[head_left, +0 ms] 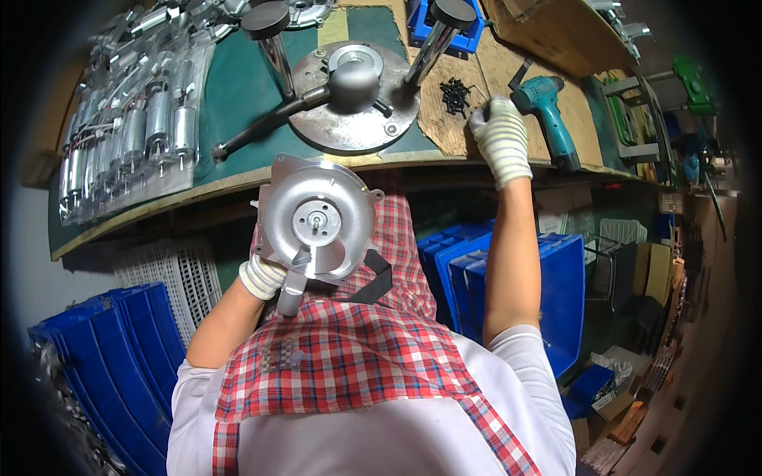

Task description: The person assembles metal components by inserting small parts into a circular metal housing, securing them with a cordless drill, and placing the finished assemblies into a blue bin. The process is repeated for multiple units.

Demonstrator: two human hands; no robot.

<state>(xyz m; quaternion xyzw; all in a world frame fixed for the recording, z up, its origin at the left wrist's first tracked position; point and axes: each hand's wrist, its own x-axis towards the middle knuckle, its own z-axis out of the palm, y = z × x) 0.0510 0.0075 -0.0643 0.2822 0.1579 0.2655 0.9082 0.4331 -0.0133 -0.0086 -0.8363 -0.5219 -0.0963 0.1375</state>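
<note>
My left hand [263, 278], in a striped work glove, grips a round silver metal blower housing [278, 214] from below, in front of my checked apron. The housing's open face is up, with a round hub and several small holes at its centre. Most of the left fingers are hidden under it. My right hand [501, 136], also gloved, reaches to the bench top beside a pile of small black screws [455, 96]. Its fingertips are pressed together; whatever lies between them is too small to make out. A cordless drill [548, 115], teal, lies just right of this hand.
A round steel fixture [349, 131] with two posts and a lever handle [266, 128] stands on the bench [238, 181]. Bagged cylindrical motors [135, 131] fill its left side. A blue bin [468, 38] sits at the back. Blue crates [516, 289] stand below the bench.
</note>
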